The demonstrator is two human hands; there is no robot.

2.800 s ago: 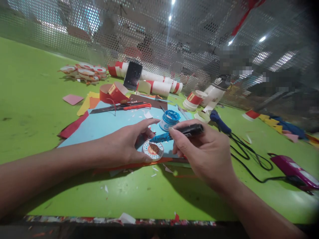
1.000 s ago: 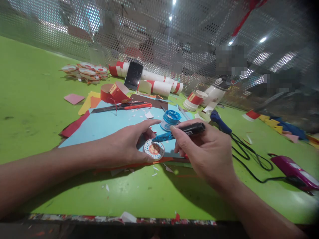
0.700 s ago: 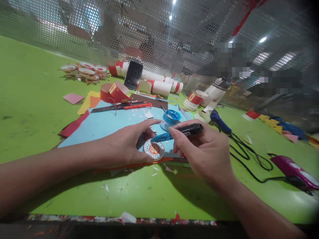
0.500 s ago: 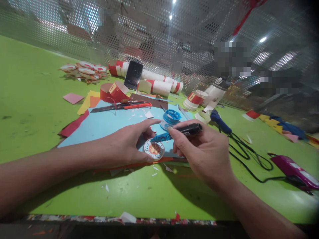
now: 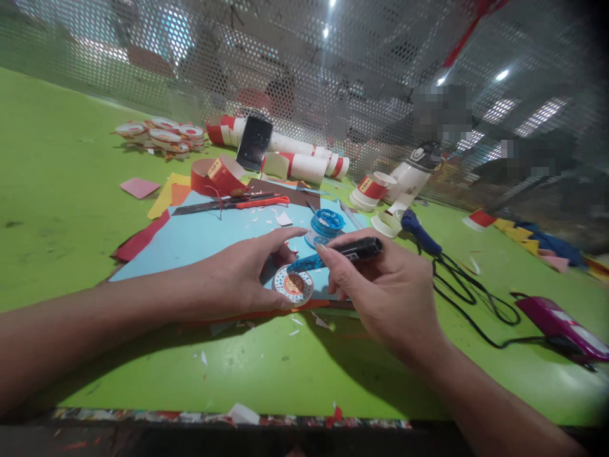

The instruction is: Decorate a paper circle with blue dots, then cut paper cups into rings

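A small round disc (image 5: pixel 292 289), white with blue dots and an orange-and-gold centre, lies on the paper at the near edge of the stack. My left hand (image 5: pixel 238 273) grips its left side, thumb along the near rim and fingers behind. In my right hand (image 5: pixel 387 285) is a black marker pen (image 5: pixel 354 249), slanted, its lower part smeared with blue paint. The pen's blue end is at the disc's far edge; whether it touches, I cannot tell. Just behind the pen stands an open jar of blue paint (image 5: pixel 323 227), partly covered by my right hand.
Light blue paper (image 5: pixel 204 244) lies under the work. Behind it are a red-handled cutter (image 5: pixel 261 202), a red paper ring (image 5: pixel 216 178), a phone (image 5: pixel 254 145) and paper cups (image 5: pixel 304 168). At right lie a blue-handled tool (image 5: pixel 421 233) with a black cord and a magenta box (image 5: pixel 561 327).
The back end of the marker pen and my right hand have shifted slightly left. My left hand and the disc stay in nearly the same place.
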